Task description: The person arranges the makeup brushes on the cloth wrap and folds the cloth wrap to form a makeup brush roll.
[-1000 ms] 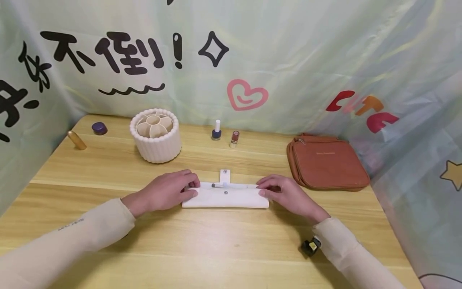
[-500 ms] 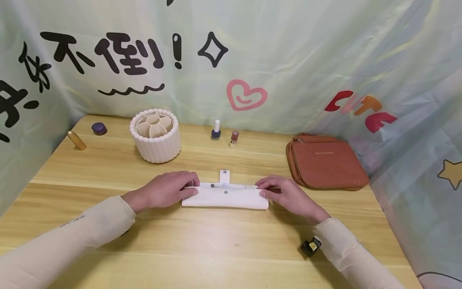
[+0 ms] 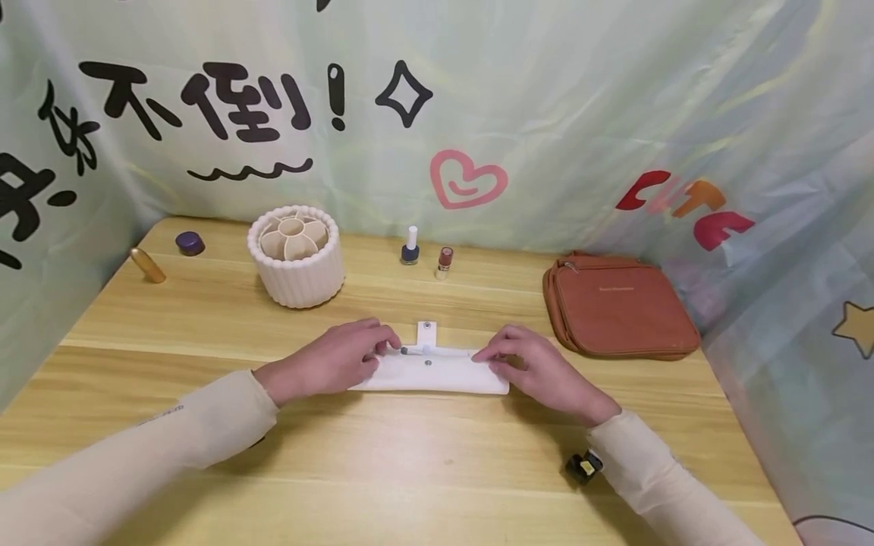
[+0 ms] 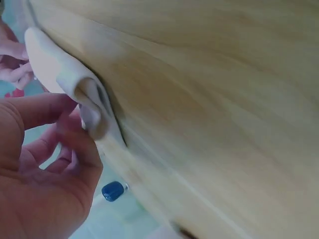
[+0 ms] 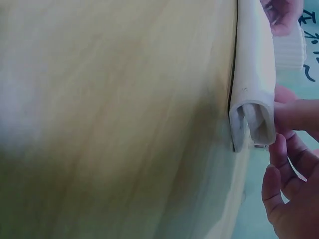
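Note:
A white pouch (image 3: 428, 377) with a snap stud lies folded on the wooden table, its strap (image 3: 426, 334) pointing to the back. Along the fold shows a thin pale brush (image 3: 447, 352) with a dark tip. My left hand (image 3: 334, 358) holds the pouch's left part, thumb in front and index finger bent near the brush tip. With thumb and fingers, my right hand (image 3: 536, 368) pinches the upper edge at the right, close to the brush's other end. Both wrist views show the rolled ends of the pouch; some fingertips are hidden behind it.
At the back stand a white ribbed round organizer (image 3: 297, 262), a nail polish bottle (image 3: 410, 246) and a lipstick (image 3: 444, 263). A purple lid (image 3: 190, 243) and gold tube (image 3: 147, 265) are at far left. A brown zip case (image 3: 621, 307) lies right. Printed cloth hangs behind.
My left hand has slid right along the pouch, its index finger now by the brush tip. My right hand has shifted slightly inward. The pouch stays in place.

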### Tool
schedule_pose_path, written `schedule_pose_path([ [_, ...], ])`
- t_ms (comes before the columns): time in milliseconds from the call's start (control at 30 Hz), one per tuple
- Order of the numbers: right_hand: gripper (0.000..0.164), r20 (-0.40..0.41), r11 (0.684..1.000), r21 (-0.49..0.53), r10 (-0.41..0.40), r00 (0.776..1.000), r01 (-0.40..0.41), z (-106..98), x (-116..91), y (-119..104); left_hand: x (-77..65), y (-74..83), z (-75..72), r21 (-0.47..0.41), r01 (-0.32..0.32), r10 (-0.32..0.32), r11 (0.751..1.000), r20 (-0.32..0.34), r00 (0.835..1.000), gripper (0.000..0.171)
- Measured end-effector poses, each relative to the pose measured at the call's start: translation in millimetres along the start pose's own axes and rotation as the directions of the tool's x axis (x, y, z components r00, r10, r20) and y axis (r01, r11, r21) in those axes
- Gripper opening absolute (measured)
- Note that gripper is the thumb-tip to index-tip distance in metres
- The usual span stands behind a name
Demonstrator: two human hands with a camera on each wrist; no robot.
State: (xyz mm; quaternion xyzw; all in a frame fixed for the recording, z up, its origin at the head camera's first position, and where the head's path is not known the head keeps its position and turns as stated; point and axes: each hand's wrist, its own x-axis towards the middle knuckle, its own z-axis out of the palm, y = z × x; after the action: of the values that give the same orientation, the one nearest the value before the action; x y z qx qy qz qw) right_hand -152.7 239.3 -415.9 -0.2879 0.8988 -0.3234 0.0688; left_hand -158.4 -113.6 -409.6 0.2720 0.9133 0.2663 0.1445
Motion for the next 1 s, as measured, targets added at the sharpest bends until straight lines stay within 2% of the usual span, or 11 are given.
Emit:
schedule_pose_path([
  [167, 0.020, 0.007, 1.000, -0.030, -0.003, 1.000, 0.003, 2, -1, -3, 15.4, 4.3, 4.1, -0.139, 0.031, -0.029, 0.990, 0.017, 0.999, 0.034],
  [300, 0.026, 0.014, 0.999, -0.042, 0.005, 1.000, -0.004, 3, -2, -3, 27.7, 4.8, 4.1, -0.231, 0.064, -0.059, 0.971, 0.028, 0.998, 0.048],
  [433, 0.034, 0.031, 0.998, -0.058, -0.016, 0.999, 0.018, 3, -1, -2, 36.1, 2.6, 2.5, -0.292, 0.104, -0.083, 0.951, 0.082, 0.993, 0.061],
  [533, 0.037, 0.045, 0.998, -0.064, -0.013, 0.999, 0.016, 4, 0, -2, 41.1, 0.0, 1.7, -0.365, 0.128, -0.083, 0.922, 0.136, 0.987, 0.064],
  [600, 0.037, 0.051, 0.998, -0.064, -0.009, 0.999, 0.013, 4, 0, -3, 43.5, -1.5, 1.6, -0.425, 0.149, -0.090, 0.893, 0.156, 0.984, 0.063],
  [667, 0.037, 0.054, 0.998, -0.065, -0.007, 0.999, 0.010, 4, 0, -3, 45.3, -2.5, 2.2, -0.494, 0.168, -0.100, 0.853, 0.161, 0.982, 0.059],
  [733, 0.037, 0.055, 0.998, -0.065, -0.007, 0.998, 0.011, 4, 0, -3, 46.0, -2.7, 3.4, -0.529, 0.165, -0.107, 0.832, 0.140, 0.984, 0.054],
  [800, 0.037, 0.055, 0.998, -0.066, -0.008, 0.998, 0.011, 5, 0, -4, 47.0, -2.1, 5.8, -0.546, 0.155, -0.111, 0.824, 0.113, 0.987, 0.048],
  [1000, 0.037, 0.054, 0.998, -0.056, 0.008, 0.998, -0.005, 5, 0, -4, 47.7, 3.9, 11.5, -0.537, 0.141, -0.108, 0.832, 0.093, 0.990, 0.029],
])
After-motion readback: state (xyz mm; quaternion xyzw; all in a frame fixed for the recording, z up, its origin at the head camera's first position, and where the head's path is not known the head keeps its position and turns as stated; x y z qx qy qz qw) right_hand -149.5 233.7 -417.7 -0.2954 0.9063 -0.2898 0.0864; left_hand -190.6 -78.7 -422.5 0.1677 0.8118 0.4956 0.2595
